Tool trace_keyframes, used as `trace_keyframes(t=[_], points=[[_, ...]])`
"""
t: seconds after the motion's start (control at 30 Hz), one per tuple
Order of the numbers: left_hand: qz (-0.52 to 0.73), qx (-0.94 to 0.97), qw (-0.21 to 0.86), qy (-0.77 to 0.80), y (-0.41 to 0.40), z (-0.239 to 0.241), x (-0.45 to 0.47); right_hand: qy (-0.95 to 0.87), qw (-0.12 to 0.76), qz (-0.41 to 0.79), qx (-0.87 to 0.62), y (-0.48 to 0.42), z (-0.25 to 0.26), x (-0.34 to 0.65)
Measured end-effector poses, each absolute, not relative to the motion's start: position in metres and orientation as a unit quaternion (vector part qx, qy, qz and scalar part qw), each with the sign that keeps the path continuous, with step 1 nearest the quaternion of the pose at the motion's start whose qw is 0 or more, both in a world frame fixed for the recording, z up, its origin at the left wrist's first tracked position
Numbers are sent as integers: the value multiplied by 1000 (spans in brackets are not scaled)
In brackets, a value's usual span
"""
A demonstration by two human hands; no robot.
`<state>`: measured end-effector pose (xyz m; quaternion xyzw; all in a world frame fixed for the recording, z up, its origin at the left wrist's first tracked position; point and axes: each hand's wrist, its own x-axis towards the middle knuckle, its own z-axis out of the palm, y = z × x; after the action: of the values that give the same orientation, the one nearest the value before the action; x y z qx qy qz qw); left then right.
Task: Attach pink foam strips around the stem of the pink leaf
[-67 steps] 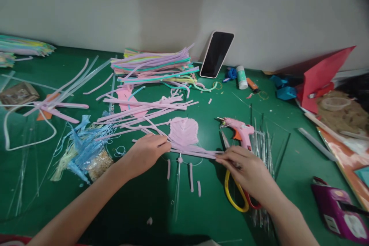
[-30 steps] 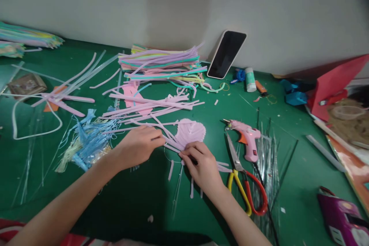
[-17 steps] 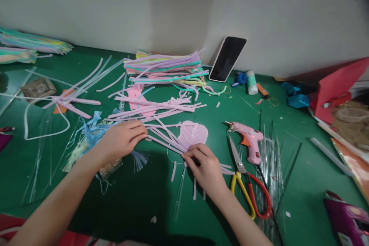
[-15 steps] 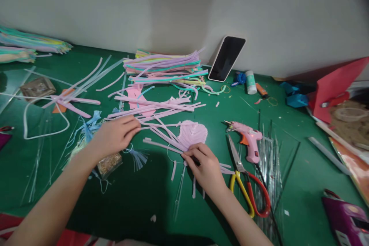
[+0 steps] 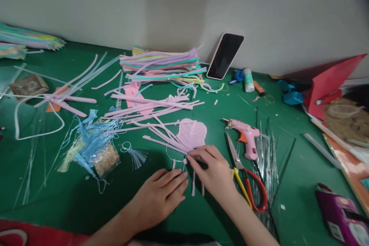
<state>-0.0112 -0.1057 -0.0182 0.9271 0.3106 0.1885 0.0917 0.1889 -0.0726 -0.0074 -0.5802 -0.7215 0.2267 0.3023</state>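
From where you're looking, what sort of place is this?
Probably a craft worktable against a wall, though whether home or workshop I can't tell. The bundled fuzzy stems, pink glue gun and scissors suggest it.

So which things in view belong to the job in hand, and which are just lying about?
Probably in use:
lilac strips, pinched by the right hand
lilac leaf shape beside them
scissors and glue gun, near that hand

Probably just lying about:
phone
red card
blue tassels
clear bag
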Motion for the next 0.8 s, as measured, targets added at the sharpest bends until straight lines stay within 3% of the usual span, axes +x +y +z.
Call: trace_keyframes(t=[0.47,0.8], points=[[174,929,88,314,-108,-32,-10,-773,244,144,-567,-64,-15,186],[169,932,78,313,-108,-35,-12,-758,288,128,-571,-65,-5,190]])
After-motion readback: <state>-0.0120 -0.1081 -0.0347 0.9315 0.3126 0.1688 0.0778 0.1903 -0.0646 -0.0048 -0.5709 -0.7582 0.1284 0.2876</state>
